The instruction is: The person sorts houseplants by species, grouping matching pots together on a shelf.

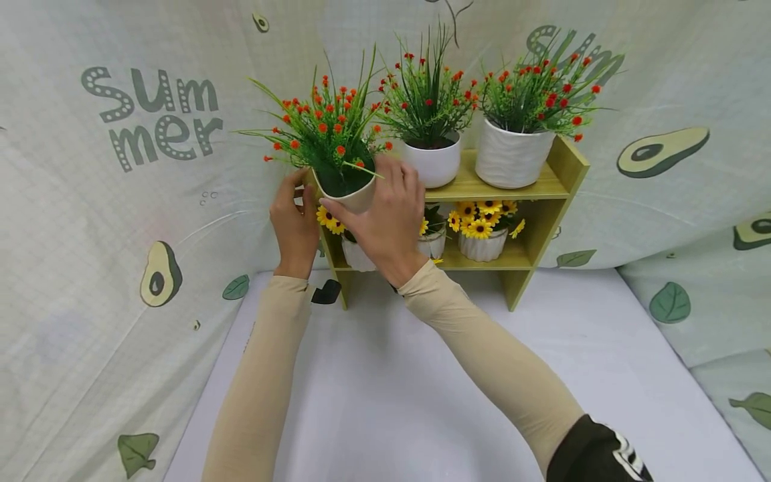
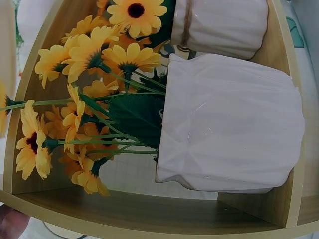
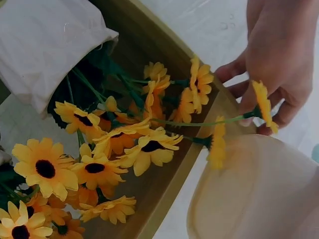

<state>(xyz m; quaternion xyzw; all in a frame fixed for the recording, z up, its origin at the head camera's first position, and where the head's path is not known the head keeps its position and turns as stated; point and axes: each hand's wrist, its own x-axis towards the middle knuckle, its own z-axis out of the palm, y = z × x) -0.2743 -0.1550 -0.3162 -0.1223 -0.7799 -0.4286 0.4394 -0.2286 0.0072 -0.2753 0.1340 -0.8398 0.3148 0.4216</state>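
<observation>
My right hand (image 1: 391, 217) holds a white flowerpot (image 1: 360, 199) of red flowers and long green grass, thumb on its front and fingers over the right side. The pot leans at the left end of the wooden shelf's (image 1: 496, 191) top board. Beside it, my left hand (image 1: 294, 224) grips the shelf's upper left corner with curled fingers; the right wrist view shows this hand (image 3: 281, 55) right at the board's edge, close to the pale pot (image 3: 244, 194). Yellow sunflowers (image 3: 94, 167) in a white pot (image 2: 229, 124) sit in the lower compartment, partly hidden by my right hand in the head view.
Two more white pots with red flowers, a middle one (image 1: 434, 164) and a ribbed right one (image 1: 515, 157), stand on the top board. Below, a sunflower pot (image 1: 483, 244) sits at the right. A printed cloth (image 1: 150, 194) hangs behind the white tabletop (image 1: 385, 402).
</observation>
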